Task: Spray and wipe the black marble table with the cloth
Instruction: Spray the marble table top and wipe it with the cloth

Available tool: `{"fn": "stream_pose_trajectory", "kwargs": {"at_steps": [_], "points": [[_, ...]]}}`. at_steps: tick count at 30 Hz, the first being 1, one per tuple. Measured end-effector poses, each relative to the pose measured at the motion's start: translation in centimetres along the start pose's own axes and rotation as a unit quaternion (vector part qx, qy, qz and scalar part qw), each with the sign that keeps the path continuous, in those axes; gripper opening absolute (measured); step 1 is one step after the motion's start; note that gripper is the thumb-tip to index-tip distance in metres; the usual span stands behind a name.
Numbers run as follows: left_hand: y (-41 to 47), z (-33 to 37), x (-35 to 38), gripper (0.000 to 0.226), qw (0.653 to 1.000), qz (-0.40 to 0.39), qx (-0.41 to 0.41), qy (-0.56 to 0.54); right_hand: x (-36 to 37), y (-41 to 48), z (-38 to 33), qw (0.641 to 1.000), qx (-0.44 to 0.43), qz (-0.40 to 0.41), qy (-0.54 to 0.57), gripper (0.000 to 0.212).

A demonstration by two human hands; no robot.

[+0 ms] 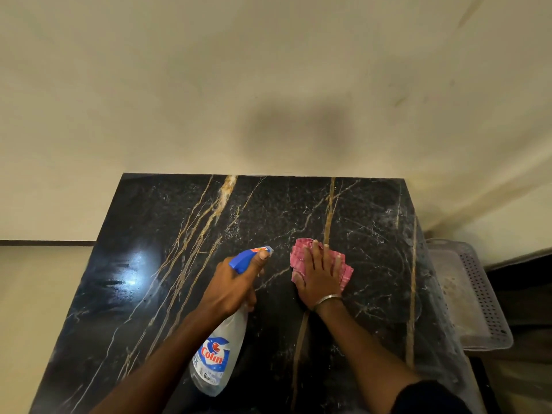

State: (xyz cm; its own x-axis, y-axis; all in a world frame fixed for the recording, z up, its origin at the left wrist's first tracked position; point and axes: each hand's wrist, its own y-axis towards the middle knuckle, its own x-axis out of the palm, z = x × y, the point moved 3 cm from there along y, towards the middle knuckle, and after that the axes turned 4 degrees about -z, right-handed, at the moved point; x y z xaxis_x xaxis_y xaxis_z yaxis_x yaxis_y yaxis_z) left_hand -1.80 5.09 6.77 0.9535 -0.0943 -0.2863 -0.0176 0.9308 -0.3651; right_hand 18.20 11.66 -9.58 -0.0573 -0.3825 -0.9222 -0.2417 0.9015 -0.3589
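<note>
The black marble table [167,294] with gold and white veins fills the lower half of the view. My left hand [231,286] grips a clear spray bottle [218,354] by its blue trigger head, nozzle pointing away over the table, index finger on the trigger. My right hand [319,273] lies flat, fingers spread, pressing a pink checked cloth [298,252] onto the table's middle. A metal bangle sits on that wrist. Fine droplets speckle the marble around the cloth.
A cream wall [268,85] rises directly behind the table's far edge. A pale perforated plastic basket [481,294] stands against the table's right side. To the left of the table lies a light floor with a dark strip [44,242].
</note>
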Motion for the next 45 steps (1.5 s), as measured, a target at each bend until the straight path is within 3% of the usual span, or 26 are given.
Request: {"fn": "stream_pose_trajectory", "kwargs": {"at_steps": [6,16,21,25,30,33,35,42,45], "points": [[1.9,-0.6,-0.9,0.045,0.999,0.024,-0.028,-0.027,-0.6,4.5,-3.4,0.998,0.001,0.066,0.007,0.071],[5.9,-1.8,-1.7,0.039,0.999,0.042,-0.019,-0.014,-0.8,7.6,-10.5,0.982,-0.182,0.05,0.009,0.065],[7.9,-1.4,-1.3,0.035,0.999,0.026,-0.016,-0.016,-1.0,9.5,-8.0,0.972,-0.229,0.042,-0.017,0.064],[8.9,-1.4,-1.3,0.03,1.0,0.014,-0.012,-0.018,-2.7,11.2,-2.1,0.988,-0.136,0.067,-0.041,0.065],[9.3,-1.5,-1.3,0.033,1.0,0.004,-0.016,-0.017,-5.0,13.1,7.0,0.994,0.061,0.088,-0.025,0.065],[9.2,-1.4,-1.5,0.034,1.0,0.005,-0.012,-0.02,-5.3,14.0,6.6,0.985,0.149,0.081,0.017,0.066],[9.0,-1.4,-1.6,0.034,0.999,0.01,-0.01,-0.03,-5.3,14.1,4.2,0.982,0.163,0.084,0.038,0.065],[7.2,-1.5,-2.5,0.029,0.998,0.042,-0.002,-0.038,-2.7,11.9,-8.8,0.999,-0.014,0.036,0.023,0.072],[6.4,-1.6,-2.8,0.029,0.999,0.039,-0.002,-0.021,-1.9,10.6,-9.8,0.997,-0.067,0.039,0.016,0.068]]}}
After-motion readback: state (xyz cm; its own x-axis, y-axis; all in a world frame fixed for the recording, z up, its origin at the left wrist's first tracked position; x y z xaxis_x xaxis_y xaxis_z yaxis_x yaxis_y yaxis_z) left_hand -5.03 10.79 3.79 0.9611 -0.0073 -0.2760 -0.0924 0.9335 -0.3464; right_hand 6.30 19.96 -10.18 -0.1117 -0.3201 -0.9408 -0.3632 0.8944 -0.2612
